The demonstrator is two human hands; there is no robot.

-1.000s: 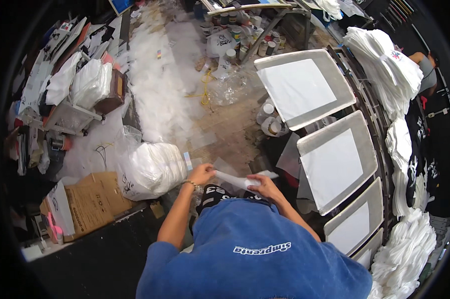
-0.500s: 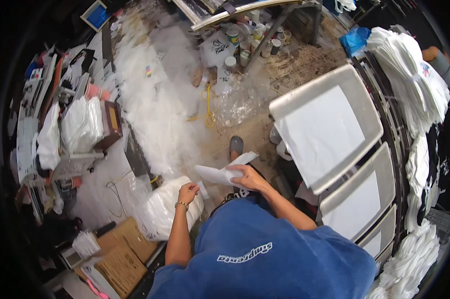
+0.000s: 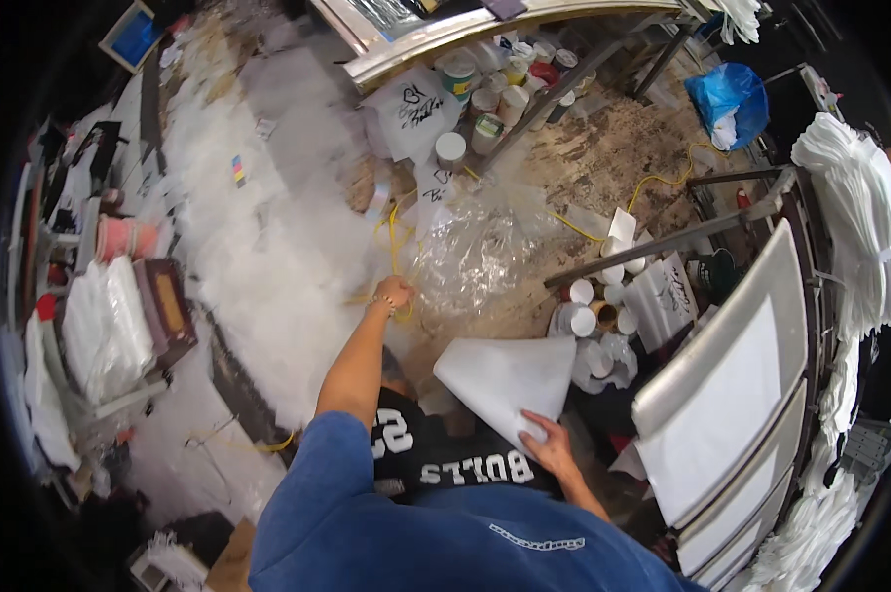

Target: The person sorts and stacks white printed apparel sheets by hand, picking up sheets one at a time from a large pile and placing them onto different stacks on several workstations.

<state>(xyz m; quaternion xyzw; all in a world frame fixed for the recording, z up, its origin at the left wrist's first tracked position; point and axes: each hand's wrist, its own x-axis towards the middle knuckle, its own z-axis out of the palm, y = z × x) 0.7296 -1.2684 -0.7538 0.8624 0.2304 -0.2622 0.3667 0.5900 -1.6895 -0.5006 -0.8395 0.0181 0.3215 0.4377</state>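
My right hand (image 3: 552,446) grips the lower corner of a white, slightly see-through sheet (image 3: 505,380) with its thumb and fingers. The sheet spreads in front of my black shorts. My left arm reaches forward over the floor, and my left hand (image 3: 394,291), with a beaded bracelet at the wrist, is closed. Whether anything is in it cannot be made out. Beside that hand runs a yellow cord (image 3: 393,237), and a crumpled clear plastic sheet (image 3: 480,247) lies just to its right.
At right, a rack holds tilted pale trays (image 3: 653,400) with white sheets on them. Paint tubs (image 3: 450,148) crowd beneath a framed table (image 3: 367,71) at the far side. White bundles (image 3: 850,197) hang at far right. Scattered white plastic (image 3: 248,266) covers the floor at left.
My left hand has moved forward, away from my body. The sheet in my right hand has opened out from a folded shape. My view has shifted, and the trays show more edge-on.
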